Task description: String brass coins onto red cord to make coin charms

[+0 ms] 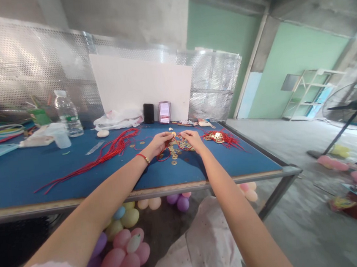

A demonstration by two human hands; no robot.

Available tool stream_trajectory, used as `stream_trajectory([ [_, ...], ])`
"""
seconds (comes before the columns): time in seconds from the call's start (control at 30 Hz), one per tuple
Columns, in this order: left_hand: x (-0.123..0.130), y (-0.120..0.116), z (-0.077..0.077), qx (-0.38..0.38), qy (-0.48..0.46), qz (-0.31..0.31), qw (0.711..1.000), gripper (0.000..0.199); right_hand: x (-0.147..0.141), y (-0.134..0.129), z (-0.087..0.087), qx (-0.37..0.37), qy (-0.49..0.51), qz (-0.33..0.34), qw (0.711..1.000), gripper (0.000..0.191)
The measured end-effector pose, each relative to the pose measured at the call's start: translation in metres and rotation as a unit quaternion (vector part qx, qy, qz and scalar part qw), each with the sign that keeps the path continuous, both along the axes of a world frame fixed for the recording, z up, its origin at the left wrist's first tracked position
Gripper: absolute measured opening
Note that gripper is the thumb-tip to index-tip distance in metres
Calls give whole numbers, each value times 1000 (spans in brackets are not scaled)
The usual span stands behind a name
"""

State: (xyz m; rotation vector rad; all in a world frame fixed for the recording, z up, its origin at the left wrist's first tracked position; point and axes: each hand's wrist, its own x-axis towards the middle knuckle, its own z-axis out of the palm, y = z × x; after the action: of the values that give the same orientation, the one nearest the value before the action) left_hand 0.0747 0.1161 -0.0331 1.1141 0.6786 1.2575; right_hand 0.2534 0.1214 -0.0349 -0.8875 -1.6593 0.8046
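Note:
My left hand [161, 142] pinches a small gold coin [174, 134] over the middle of the blue table. Close beside it, my right hand [192, 139] has its fingers closed on a thin red cord [179, 141], which hangs between the two hands. Beneath them lie several loose gold coins [173, 156]. A long bundle of red cords [113, 151] stretches across the table to the left. Right of my hands sits a pile of gold coins strung on red cords [219, 137]. Whether the cord passes through the held coin is too small to tell.
Along the back stand a black phone [148, 113], a lit phone [165, 112] and a white plastic bag [119, 119]. A water bottle [68, 113] and a plastic cup [61, 136] are at the left. Balloons [126, 258] lie under the table; a fan [349, 120] stands on the right.

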Motion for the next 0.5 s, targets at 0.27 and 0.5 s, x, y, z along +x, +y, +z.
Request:
stream_trajectory([
  [0.27, -1, 0, -1, 9, -6, -14, 1000, 30, -1, -3, -1, -11, -32, 59, 998, 28],
  [0.5, -2, 3, -4, 21, -1, -30, 999, 30, -2, 0, -3, 8, -12, 41, 999, 24],
])
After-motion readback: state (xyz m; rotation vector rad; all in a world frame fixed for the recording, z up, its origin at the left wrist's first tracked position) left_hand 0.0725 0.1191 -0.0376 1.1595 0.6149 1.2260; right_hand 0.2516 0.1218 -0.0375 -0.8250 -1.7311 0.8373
